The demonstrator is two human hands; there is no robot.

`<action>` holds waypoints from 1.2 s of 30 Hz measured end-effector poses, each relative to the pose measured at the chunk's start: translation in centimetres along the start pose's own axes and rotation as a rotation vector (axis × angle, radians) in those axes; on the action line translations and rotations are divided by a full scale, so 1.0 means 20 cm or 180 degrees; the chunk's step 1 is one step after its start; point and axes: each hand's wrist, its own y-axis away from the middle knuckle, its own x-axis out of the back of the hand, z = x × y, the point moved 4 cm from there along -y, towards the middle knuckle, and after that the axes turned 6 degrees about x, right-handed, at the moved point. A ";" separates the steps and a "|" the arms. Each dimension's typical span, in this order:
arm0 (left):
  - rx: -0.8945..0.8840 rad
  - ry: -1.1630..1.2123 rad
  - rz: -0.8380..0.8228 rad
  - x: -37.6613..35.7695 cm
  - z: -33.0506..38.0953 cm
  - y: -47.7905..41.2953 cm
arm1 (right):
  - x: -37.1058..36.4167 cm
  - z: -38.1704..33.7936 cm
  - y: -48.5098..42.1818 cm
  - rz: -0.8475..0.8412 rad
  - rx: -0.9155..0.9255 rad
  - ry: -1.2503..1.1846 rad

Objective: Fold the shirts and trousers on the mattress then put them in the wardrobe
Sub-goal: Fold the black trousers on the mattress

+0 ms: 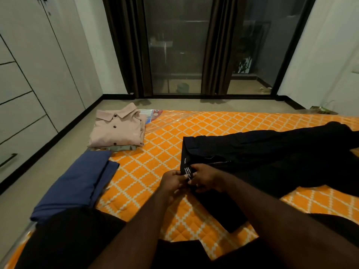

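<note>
Left hand: the left hand [172, 181] reaches forward over the mattress from a nearly straight forearm. Its fingers are curled and pinch the near end of the waistband.
Right hand: the right hand [208, 178] comes in from the lower right at a slant, its back turned up. Thumb and fingers grasp the same waistband end, just beside the left hand, and the two hands almost touch.
Black trousers: the black trousers [272, 152] lie flat on the mattress, with the waistband towards the middle and the legs running off to the right. A strip with small white print [187, 170] shows at the waistband, between the hands.
Mattress: the mattress [155, 171] is orange with a white lattice pattern and lies on the floor.
Pink shirt: the pink shirt [118, 131] is folded, collar up. It sits on top of another folded piece at the far left corner of the mattress, well apart from the hands.
Blue garment: the blue garment [77, 183] is folded and lies along the left edge, nearer than the pink shirt.
Wardrobe: the wardrobe [29, 74] stands along the left wall, pale, with its doors closed.
Background: dark curtains [124, 45] hang beside the glass doors [178, 45].
</note>
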 end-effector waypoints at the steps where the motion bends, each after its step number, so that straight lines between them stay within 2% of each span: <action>1: -0.0016 -0.0017 0.0113 -0.01 -0.01 -0.01 | -0.02 0.01 0.00 0.0091 -0.0008 0.0024; 5: -0.0002 0.0029 0.0364 -0.01 -0.04 -0.01 | -0.06 0.04 -0.01 0.0407 0.0003 -0.0073; 12: 0.0173 0.0195 0.0561 0.03 -0.07 -0.05 | -0.02 0.01 0.00 0.0408 -0.0207 -0.0380; 17: 0.0112 0.0156 0.0618 0.02 -0.08 -0.07 | 0.02 0.04 -0.03 0.0768 -0.0322 -0.0026; 25: 0.0011 0.0387 0.0571 0.02 -0.07 -0.07 | 0.03 0.05 -0.06 0.0942 -0.0512 0.0061; 36: 0.0130 -0.0194 0.0295 -0.01 -0.05 -0.01 | 0.08 0.04 -0.02 0.0744 -0.0384 -0.0040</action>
